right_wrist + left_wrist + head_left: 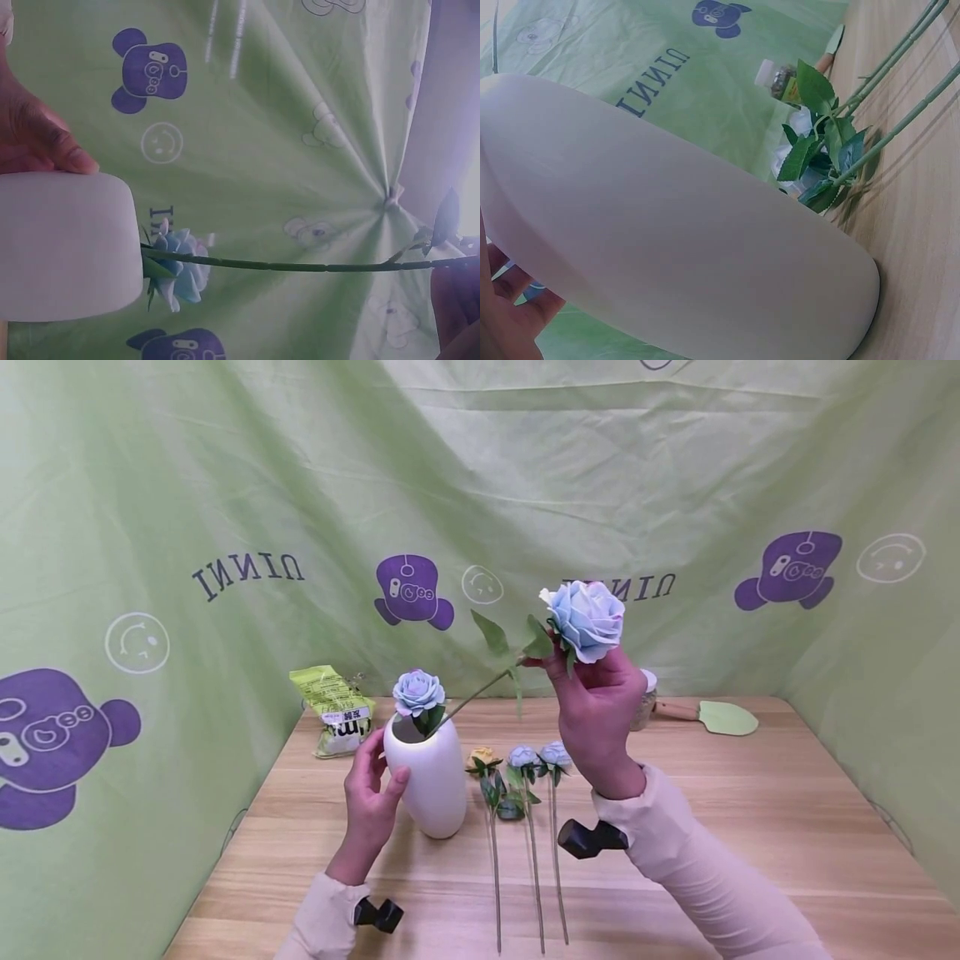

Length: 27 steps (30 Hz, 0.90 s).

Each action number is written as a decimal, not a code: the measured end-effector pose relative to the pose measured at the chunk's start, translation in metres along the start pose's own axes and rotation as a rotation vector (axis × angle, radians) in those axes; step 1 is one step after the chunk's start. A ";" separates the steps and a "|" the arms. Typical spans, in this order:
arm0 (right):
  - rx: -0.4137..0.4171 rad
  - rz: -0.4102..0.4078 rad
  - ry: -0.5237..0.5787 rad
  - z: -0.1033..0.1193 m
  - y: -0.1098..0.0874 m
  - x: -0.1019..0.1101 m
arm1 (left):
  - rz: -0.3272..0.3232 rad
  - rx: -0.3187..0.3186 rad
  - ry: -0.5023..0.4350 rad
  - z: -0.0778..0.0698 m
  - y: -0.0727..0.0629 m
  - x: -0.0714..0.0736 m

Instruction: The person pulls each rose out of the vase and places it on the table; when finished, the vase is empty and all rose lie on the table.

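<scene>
Rose (585,620): grasped high on its stem (480,693) by the right grip (600,714), held above and to the right of the vase (431,785); the stem slants to the vase's mouth (407,730), its end hidden. Left grip (372,797): wrapped on the vase's side; brace firmly. Recommended: swing the stem nearer upright, then lower slowly, clearing the second rose (418,692) in the mouth. Caution: side load may tip the vase toward the bag (345,718).

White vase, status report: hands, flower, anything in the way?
Left hand gripping white vase. Right hand holding blue rose, stem reaching vase mouth. Second rose in vase mouth; nothing else seen blocking.
</scene>
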State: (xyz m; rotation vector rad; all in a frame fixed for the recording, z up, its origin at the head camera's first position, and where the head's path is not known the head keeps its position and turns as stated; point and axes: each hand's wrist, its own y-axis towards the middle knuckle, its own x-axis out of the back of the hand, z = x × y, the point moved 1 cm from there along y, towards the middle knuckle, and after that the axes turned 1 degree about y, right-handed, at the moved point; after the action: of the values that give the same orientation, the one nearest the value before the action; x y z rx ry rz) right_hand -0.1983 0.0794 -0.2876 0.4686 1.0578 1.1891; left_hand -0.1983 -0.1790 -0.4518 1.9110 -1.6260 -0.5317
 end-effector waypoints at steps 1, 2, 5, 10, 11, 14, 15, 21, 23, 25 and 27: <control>0.006 -0.010 -0.011 0.001 0.001 0.001 | 0.003 0.004 0.003 0.000 0.000 0.000; 0.010 -0.018 -0.012 0.002 0.001 0.002 | 0.005 0.008 0.006 0.000 0.000 0.000; 0.023 -0.027 0.014 0.005 0.004 0.004 | 0.009 0.006 0.007 0.000 0.000 0.000; 0.052 -0.042 0.129 0.011 0.008 0.004 | 0.002 -0.012 0.000 -0.001 0.001 0.000; 0.061 -0.047 0.144 0.012 0.009 0.004 | 0.001 -0.015 -0.001 -0.001 0.001 0.000; 0.078 -0.065 0.175 0.016 0.012 0.005 | 0.001 -0.016 -0.001 0.000 0.001 0.001; 0.079 -0.068 0.187 0.017 0.012 0.005 | 0.000 -0.017 -0.001 0.000 0.001 0.001; 0.068 -0.073 0.249 0.019 0.019 0.009 | -0.002 -0.015 -0.004 0.000 0.000 0.001; 0.056 -0.073 0.269 0.018 0.021 0.011 | -0.001 -0.011 -0.008 0.001 0.000 0.001; 0.038 -0.074 0.296 0.017 0.023 0.014 | 0.000 -0.008 -0.012 0.000 0.000 0.001; 0.017 -0.079 0.320 0.015 0.024 0.017 | 0.001 -0.008 -0.014 0.000 0.000 0.000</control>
State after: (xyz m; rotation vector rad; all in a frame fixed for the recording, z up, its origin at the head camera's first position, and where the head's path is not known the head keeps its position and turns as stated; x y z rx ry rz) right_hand -0.1977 0.1063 -0.2690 0.2507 1.3490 1.2102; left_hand -0.1986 -0.1795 -0.4516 1.9046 -1.6306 -0.5518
